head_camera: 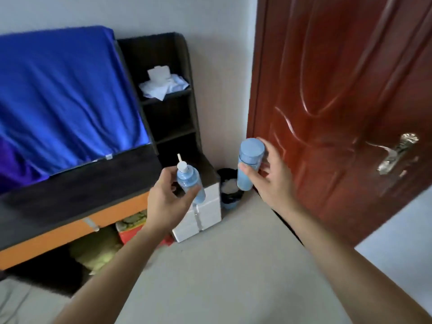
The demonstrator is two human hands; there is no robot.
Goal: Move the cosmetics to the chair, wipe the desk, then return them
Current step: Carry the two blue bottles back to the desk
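**A:** Where are the cosmetics right now?

**B:** Both are in the air, above the pale grey floor [233, 265]. Our left grip [167, 202] is curled round the small translucent light-blue pump bottle with the white nozzle [190, 181], which leans to one side. Our right grip [273, 178] pinches the taller light-blue cylindrical bottle with the flat matching cap [247, 164] between thumb and fingers, upright. We see no chair and no tabletop from here.

**A:** So what could go wrong?

**B:** The pump bottle worries us most. It is held low on its body and tilted, so a loosened finger could let it slide out. It would likely land by the white box [205, 213] or the dark waste bin [230, 190] below.

**A:** And the tall one?

**B:** It is close to the red-brown panelled door [339, 90]. We think a quick turn could knock it against the wood and jolt it out of a thumb-and-finger hold.

**A:** Anything else?

**B:** Both grips are full, so we have nothing free to catch a slip.
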